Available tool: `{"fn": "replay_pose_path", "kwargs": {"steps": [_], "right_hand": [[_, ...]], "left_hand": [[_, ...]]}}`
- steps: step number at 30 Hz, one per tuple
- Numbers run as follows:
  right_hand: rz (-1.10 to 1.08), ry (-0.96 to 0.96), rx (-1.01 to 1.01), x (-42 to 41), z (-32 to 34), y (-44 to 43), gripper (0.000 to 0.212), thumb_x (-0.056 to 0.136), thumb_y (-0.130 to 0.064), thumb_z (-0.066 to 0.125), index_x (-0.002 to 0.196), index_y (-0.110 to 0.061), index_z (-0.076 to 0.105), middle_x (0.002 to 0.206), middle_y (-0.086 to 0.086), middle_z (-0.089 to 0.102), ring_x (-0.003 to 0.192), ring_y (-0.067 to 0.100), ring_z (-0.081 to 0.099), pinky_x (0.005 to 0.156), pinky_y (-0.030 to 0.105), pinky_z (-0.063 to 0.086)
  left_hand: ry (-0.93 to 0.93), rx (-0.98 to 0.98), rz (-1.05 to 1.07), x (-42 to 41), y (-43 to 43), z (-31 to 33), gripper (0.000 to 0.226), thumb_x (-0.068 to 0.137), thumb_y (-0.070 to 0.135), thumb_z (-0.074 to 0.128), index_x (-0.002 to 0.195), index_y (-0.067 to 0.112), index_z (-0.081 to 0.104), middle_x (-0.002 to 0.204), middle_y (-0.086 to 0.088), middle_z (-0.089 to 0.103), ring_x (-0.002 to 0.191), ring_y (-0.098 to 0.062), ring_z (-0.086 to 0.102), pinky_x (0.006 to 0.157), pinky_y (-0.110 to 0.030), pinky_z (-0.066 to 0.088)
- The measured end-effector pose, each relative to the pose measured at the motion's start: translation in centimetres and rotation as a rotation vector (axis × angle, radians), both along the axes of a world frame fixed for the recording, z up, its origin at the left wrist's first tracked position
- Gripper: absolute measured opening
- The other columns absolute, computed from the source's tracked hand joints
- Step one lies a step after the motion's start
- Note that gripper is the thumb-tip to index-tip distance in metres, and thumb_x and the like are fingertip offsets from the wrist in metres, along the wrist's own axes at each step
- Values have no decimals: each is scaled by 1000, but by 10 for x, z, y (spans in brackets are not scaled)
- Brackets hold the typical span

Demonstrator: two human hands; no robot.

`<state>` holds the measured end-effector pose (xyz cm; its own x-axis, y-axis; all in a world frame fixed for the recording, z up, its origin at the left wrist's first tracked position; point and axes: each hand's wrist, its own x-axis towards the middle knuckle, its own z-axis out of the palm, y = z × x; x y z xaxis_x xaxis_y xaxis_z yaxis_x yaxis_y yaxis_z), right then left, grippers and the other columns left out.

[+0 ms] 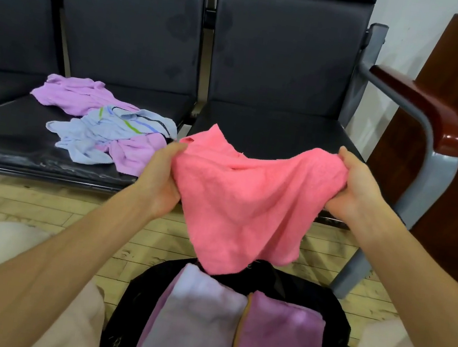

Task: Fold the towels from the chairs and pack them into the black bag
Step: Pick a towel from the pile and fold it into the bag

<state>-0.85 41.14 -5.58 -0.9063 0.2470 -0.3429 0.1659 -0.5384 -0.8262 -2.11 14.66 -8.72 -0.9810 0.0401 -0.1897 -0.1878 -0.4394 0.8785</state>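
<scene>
two hands hold a pink towel (pixel 247 199) up over an open black bag (pixel 129 306).

left hand (pixel 162 175) and right hand (pixel 357 191) each pinch an upper edge with curled fingers; the towel stretches left to right, its lower corner hanging just above folded towels (pixel 229 326) in the bag, bare floor (pixel 40 205) to the left.

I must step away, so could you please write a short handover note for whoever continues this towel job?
Left hand and right hand each grip an end of the unfolded pink towel, held over the black bag.
Done: a pale lilac towel and a purple towel lie folded in the bag.
Left: fold and pack the pink one, then the crumpled blue striped towel and purple cloth on the chair seat.
</scene>
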Motion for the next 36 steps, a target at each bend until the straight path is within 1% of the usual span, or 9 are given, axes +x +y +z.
{"fn": "replay_pose_path", "kwargs": {"steps": [2, 6, 12, 16, 20, 25, 28, 31, 36], "right_hand": [[-6, 8, -6, 1, 3, -1, 30, 94, -40, 58, 107, -14, 64, 89, 7, 76, 88, 26, 71, 66, 40, 53], [59, -6, -27, 8, 10, -13, 42, 95, -49, 51, 100, -10, 67, 86, 9, 76, 92, 27, 68, 72, 43, 51], [180, 168, -41, 21, 61, -25, 24, 94, -26, 58, 104, -8, 70, 97, 8, 75, 90, 21, 72, 77, 38, 54], [136, 291, -24, 26, 111, -26, 13, 92, -9, 58, 101, -7, 67, 86, 7, 75, 82, 19, 72, 72, 33, 57], [33, 225, 129, 27, 146, -22, 28, 88, -6, 65, 117, -6, 61, 105, 10, 71, 95, 23, 69, 77, 38, 56], [-146, 277, 521, 27, 179, -11, 51, 87, -5, 68, 134, -2, 49, 122, 8, 59, 109, 23, 58, 98, 39, 48], [-233, 264, 738, 31, 191, -2, 44, 88, -12, 66, 129, 0, 54, 118, 7, 58, 107, 24, 56, 94, 40, 49], [-280, 229, 755, 26, 200, 11, 39, 83, -18, 68, 118, -2, 62, 107, 11, 63, 95, 25, 59, 77, 36, 52], [-347, 255, 668, 37, 212, 8, 35, 88, -19, 66, 118, -2, 57, 110, 9, 60, 101, 24, 58, 90, 42, 53]], "left_hand": [[47, 26, 6, -1, -8, 5, 41, 92, 20, 51, 54, 22, 67, 67, 4, 62, 63, -9, 59, 57, -20, 48], [39, 72, -45, 5, -12, 9, 23, 92, 26, 56, 75, 16, 68, 74, 2, 65, 69, -10, 61, 65, -24, 49], [107, 25, -99, 2, -14, 58, 40, 98, 40, 43, 105, 8, 65, 95, -5, 71, 86, -15, 70, 68, -25, 57], [211, 29, -55, 5, -10, 108, 44, 101, 23, 40, 73, 12, 72, 70, 0, 71, 64, -11, 69, 56, -20, 53], [278, 70, 47, 9, -17, 145, 58, 100, 12, 39, 50, 15, 70, 58, 5, 66, 56, -7, 64, 57, -20, 50], [254, 18, 156, 15, -38, 193, 16, 92, 14, 55, 103, 9, 65, 87, -4, 66, 80, -18, 63, 72, -30, 55], [213, 17, 81, 23, -48, 213, 15, 95, 16, 52, 88, 11, 64, 73, 0, 67, 68, -14, 64, 63, -29, 53], [136, 44, 86, 26, -56, 227, 18, 96, 17, 49, 84, 11, 62, 70, -1, 68, 60, -13, 66, 65, -32, 50], [139, -55, 154, 20, -62, 232, 11, 93, 13, 51, 98, 6, 58, 82, -2, 58, 70, -13, 56, 61, -27, 47]]}}
